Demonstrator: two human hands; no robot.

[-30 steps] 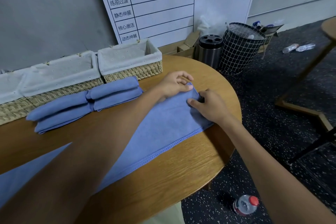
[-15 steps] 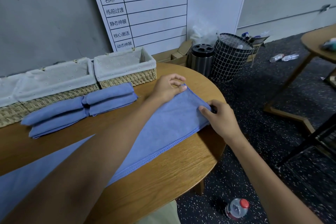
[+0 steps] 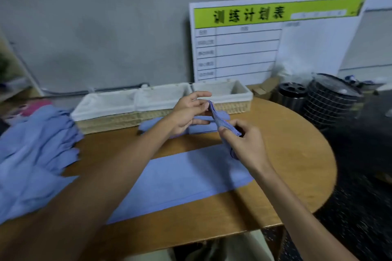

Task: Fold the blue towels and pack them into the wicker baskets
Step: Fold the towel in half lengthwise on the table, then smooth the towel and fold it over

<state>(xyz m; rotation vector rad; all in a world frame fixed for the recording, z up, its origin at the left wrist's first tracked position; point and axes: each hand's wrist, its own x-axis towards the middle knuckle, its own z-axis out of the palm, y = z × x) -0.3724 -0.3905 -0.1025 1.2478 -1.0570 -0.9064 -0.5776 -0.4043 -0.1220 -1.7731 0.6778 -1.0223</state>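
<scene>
The far edge of the blue towel (image 3: 182, 178) is pinched and lifted by the left hand (image 3: 188, 112) and right hand (image 3: 244, 144). Only white liners are seen in the wicker baskets (image 3: 161, 110).

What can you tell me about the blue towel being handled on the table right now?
The blue towel is a soft, plain cloth with a stitched hem, lying as a long flat strip across the wooden table. Its far right end is lifted off the table: the left hand pinches one corner and the right hand pinches the other, with the hemmed edge stretched between them. The rest lies flat under the forearms.
</scene>
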